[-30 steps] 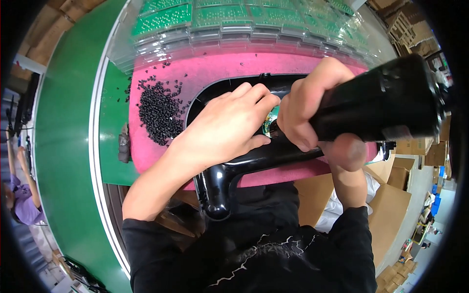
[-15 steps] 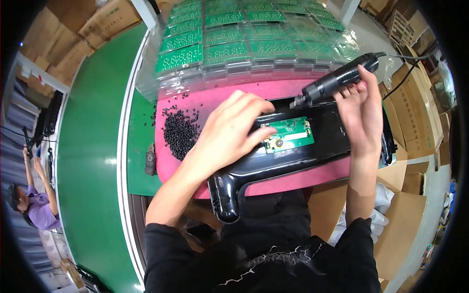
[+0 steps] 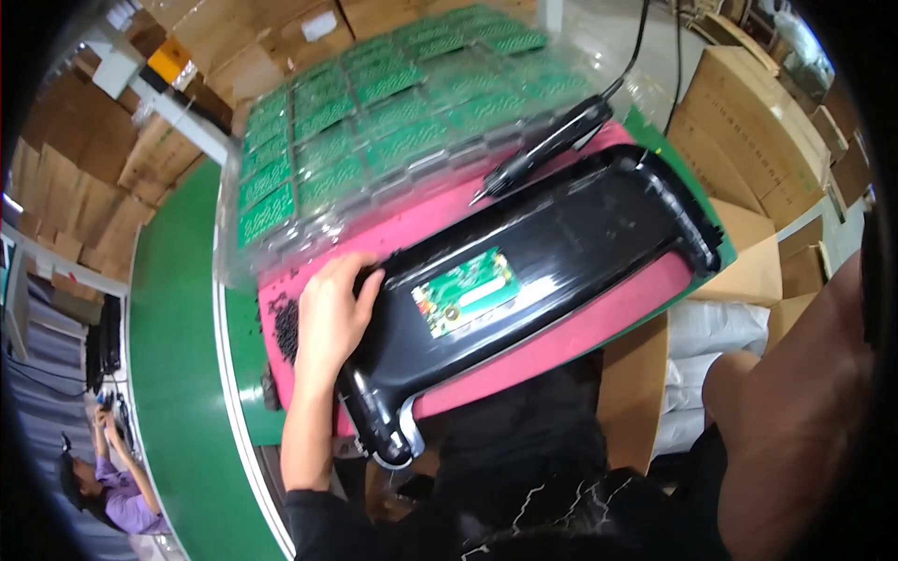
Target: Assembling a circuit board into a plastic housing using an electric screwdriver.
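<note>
A black housing (image 3: 599,220) is lying mid-frame on a pink-matted tabletop (image 3: 245,374).
Cartons (image 3: 262,42) are filling the upper left; the left hand (image 3: 329,304) is curling over the housing's left corner, grip unclear; a green circuit board (image 3: 468,292) is sitting inside; a screwdriver (image 3: 552,145) is lying upper centre; a printed carton (image 3: 748,140) is standing upper right; the right arm (image 3: 804,402) is blurring far right, the right hand's state impossible to tell.

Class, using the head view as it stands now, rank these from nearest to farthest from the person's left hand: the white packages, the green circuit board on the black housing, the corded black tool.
From the left hand:
1. Green circuit board: just to its right.
2. Corded black tool: up and right, beyond the housing.
3. White packages: far right, in an open carton.
</note>
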`<state>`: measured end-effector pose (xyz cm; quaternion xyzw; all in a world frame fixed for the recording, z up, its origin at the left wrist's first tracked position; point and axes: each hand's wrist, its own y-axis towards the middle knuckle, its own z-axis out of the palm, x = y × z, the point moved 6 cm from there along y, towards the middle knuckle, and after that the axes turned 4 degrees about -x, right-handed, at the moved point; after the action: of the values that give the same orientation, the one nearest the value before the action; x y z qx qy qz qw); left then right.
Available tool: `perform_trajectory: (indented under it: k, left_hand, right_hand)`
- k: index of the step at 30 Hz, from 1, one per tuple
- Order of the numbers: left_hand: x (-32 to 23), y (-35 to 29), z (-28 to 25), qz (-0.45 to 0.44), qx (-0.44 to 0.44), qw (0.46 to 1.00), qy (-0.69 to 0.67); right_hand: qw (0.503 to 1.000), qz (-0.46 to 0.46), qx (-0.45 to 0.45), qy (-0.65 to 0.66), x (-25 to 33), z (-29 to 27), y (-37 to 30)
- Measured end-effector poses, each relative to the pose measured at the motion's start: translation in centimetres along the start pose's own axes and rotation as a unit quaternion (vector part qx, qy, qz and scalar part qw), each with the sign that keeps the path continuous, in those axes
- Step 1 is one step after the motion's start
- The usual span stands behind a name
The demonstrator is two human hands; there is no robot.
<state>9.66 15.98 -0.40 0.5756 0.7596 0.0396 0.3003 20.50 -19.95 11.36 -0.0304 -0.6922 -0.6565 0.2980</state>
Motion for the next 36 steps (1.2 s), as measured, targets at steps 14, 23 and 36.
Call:
perform_trajectory:
  k: [14,23,36]
  left_hand:
    - [-0.1,-5.2,-1.1,-0.085,0.007,0.995,0.047]
    - [1.1,-1.5,-0.2,-0.076,0.013,0.997,0.021]
    - [-0.3,-3.3,-0.9,-0.049,0.049,0.992,0.107]
  right_hand:
    - [0.919,-0.378,0.11,-0.019,3.0,-1.9,5.0]
    - [0.941,-0.254,0.222,-0.016,3.8,4.5,2.8]
    - [0.936,-0.027,0.29,-0.195,10.4,16.8,6.1]
